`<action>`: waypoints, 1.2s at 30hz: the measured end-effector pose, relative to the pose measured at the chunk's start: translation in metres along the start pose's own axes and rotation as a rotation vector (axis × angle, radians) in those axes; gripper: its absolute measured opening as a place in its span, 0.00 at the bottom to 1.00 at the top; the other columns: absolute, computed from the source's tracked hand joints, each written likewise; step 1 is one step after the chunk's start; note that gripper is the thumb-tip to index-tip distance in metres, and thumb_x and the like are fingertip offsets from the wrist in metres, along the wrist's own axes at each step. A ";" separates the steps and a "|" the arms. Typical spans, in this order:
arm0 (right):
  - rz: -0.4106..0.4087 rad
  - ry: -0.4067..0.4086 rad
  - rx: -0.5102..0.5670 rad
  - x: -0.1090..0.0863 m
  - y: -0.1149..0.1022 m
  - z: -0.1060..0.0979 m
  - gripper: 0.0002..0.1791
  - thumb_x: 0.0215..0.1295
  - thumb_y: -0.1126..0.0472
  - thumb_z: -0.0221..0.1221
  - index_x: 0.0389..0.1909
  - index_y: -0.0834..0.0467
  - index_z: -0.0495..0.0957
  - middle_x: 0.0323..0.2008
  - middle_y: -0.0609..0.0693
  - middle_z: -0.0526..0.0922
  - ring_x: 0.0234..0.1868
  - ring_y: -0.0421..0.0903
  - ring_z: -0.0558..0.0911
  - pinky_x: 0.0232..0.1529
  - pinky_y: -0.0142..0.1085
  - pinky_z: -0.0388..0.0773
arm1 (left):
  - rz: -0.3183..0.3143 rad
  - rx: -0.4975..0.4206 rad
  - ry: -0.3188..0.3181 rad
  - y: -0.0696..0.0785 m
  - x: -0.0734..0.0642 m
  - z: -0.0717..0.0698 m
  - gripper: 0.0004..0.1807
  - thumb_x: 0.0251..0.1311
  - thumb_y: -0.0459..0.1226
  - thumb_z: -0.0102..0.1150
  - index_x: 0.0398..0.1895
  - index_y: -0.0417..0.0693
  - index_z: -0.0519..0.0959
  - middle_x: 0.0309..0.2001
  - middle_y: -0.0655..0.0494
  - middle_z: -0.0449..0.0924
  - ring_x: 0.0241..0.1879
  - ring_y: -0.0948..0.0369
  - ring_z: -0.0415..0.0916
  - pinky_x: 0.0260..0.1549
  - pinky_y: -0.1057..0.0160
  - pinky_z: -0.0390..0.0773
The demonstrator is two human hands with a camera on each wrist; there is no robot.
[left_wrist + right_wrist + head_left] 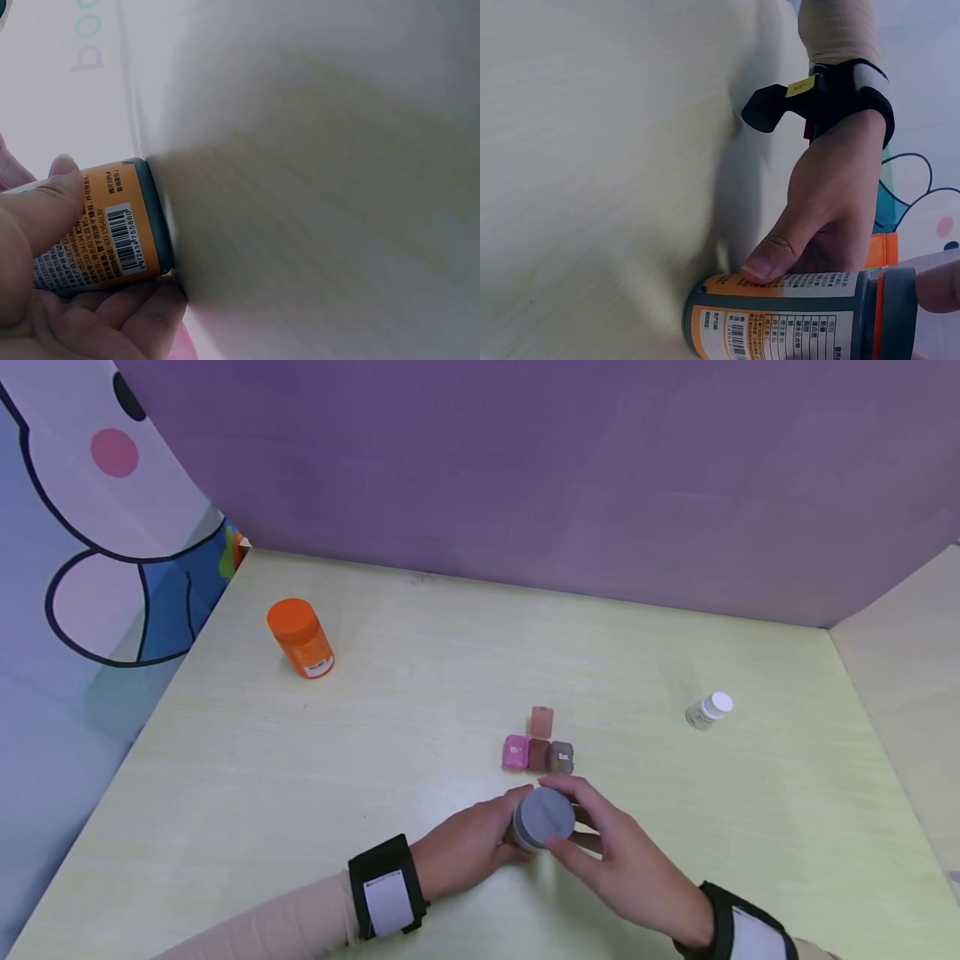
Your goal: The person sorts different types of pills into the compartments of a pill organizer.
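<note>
A grey bottle with an orange and white printed label stands upright on the table, in front of a small cluster of coloured pieces. Round its body curl the fingers and thumb of my left hand; the left wrist view shows the thumb across the label and a barcode. The round grey lid is on the bottle. My right hand pinches this lid at its rim, thumb on the near side and fingers on the far side. A thin orange ring shows just under the lid.
Just beyond the bottle lie small pink, peach, brown and grey pieces. An orange bottle stands at the far left, a small white bottle at the right. A purple panel borders the table's back.
</note>
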State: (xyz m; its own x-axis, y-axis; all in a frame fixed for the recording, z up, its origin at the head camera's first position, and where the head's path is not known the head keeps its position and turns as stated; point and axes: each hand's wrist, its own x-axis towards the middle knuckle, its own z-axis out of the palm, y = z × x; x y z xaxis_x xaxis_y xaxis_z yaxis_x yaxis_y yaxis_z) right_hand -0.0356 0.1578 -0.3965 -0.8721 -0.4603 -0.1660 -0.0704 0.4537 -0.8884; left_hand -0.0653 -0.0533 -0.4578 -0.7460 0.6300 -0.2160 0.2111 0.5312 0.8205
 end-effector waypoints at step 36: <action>0.018 0.029 -0.006 -0.001 0.002 0.003 0.24 0.81 0.56 0.55 0.72 0.54 0.64 0.67 0.58 0.78 0.69 0.57 0.77 0.62 0.43 0.83 | -0.023 -0.038 -0.005 0.001 0.000 0.000 0.31 0.66 0.37 0.70 0.70 0.53 0.69 0.64 0.58 0.81 0.64 0.64 0.78 0.69 0.54 0.78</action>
State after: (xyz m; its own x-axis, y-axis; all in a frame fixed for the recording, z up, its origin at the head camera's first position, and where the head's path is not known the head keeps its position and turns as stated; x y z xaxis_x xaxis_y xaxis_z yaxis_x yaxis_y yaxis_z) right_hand -0.0334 0.1566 -0.3991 -0.8867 -0.4302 -0.1692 -0.0577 0.4663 -0.8827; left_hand -0.0653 -0.0529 -0.4573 -0.7474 0.6205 -0.2372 0.1701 0.5239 0.8346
